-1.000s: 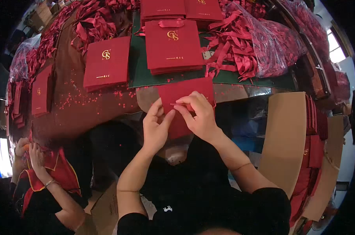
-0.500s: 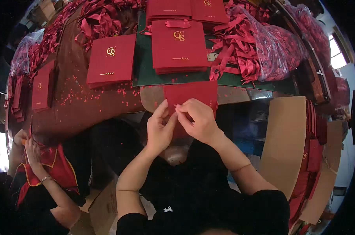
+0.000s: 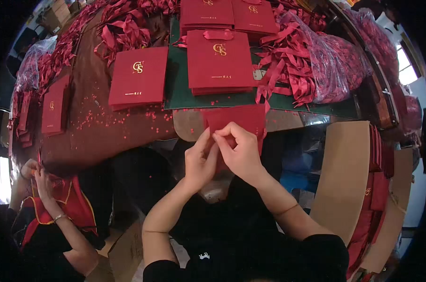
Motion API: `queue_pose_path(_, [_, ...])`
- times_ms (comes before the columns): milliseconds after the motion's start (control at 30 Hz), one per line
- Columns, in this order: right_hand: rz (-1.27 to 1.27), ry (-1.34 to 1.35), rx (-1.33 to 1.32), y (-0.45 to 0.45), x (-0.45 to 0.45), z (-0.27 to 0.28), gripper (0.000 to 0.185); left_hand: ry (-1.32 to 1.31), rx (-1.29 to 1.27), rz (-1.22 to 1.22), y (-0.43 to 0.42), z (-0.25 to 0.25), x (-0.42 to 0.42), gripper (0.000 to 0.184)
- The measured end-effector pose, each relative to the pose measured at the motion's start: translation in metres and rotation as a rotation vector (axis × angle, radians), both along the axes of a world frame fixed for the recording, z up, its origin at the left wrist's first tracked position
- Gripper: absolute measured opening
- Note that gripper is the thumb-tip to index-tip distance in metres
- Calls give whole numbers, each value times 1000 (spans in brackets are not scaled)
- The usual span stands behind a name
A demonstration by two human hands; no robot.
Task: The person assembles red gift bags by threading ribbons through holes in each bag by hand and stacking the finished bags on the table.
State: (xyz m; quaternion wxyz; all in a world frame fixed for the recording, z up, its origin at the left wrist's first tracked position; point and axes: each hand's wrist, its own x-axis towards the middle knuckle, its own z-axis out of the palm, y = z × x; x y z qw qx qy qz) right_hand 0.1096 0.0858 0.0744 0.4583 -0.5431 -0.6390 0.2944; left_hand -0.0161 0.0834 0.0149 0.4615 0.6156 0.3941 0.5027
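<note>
A red paper bag (image 3: 246, 115) is held in front of me at the near edge of the table, partly covered by my hands. My left hand (image 3: 201, 160) has its fingers at the bag's left side, thumb and fingers closed on it. My right hand (image 3: 241, 150) lies over the bag's front in a pinch, thumb against index finger, close to the left fingertips. Whatever sits in that pinch is too small to make out. A bit of red ribbon shows by the bag's right edge.
Finished-looking red bags with gold print stand in stacks (image 3: 221, 61) on a green mat (image 3: 177, 94). Another stack (image 3: 138, 77) lies left. Ribbons fill a plastic bag (image 3: 337, 70) at right. A cardboard box (image 3: 342, 174) is beside me. A co-worker's hands (image 3: 42, 183) work at left.
The whole view has shifted slightly, so the scene sits lower and further right. My hands stay on the bag, and the right hand keeps its pinch near the left fingertips.
</note>
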Motion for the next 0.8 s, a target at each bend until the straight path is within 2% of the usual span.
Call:
queue_pose_path(167, [17, 46, -34, 8, 4, 4, 11, -65, -81, 4, 0, 2, 2, 52])
queue_pose_path(233, [3, -184, 187, 13, 8, 12, 13, -244, -291, -71, 4, 8, -1, 55])
queue_pose_path(267, [5, -316, 350, 21, 15, 11, 13, -427, -399, -190, 10, 11, -6, 57])
queue_pose_path(300, [41, -272, 365, 27, 21, 10, 12, -517, -509, -233, 16, 12, -10, 56])
queue_pose_path(367, [122, -147, 326, 36, 33, 5, 12, -477, -535, -228, 19, 37, -9, 51])
queue_pose_path(400, [123, -149, 331, 36, 35, 4, 12, -478, -530, -229, 23, 33, -10, 51])
queue_pose_path(467, [159, 83, 69, 35, 37, 2, 12, 34, -75, -163, 30, 19, -13, 42])
queue_pose_path(500, [158, 83, 71, 35, 38, 0, 12, 210, 188, -22, 31, 28, -10, 38])
queue_pose_path(533, [153, 106, 48, 35, 37, -2, 11, 212, 189, -23, 32, 29, -6, 38])
queue_pose_path(600, [143, 125, 41, 38, 37, -8, 11, 507, 429, 188, 34, 31, -1, 36])
queue_pose_path(700, [127, 251, -57, 39, 36, -8, 12, 611, 591, 294, 40, 33, 3, 32])
queue_pose_path(800, [119, 227, -163, 44, 38, -8, 14, 750, 748, 336, 49, 37, -2, 27])
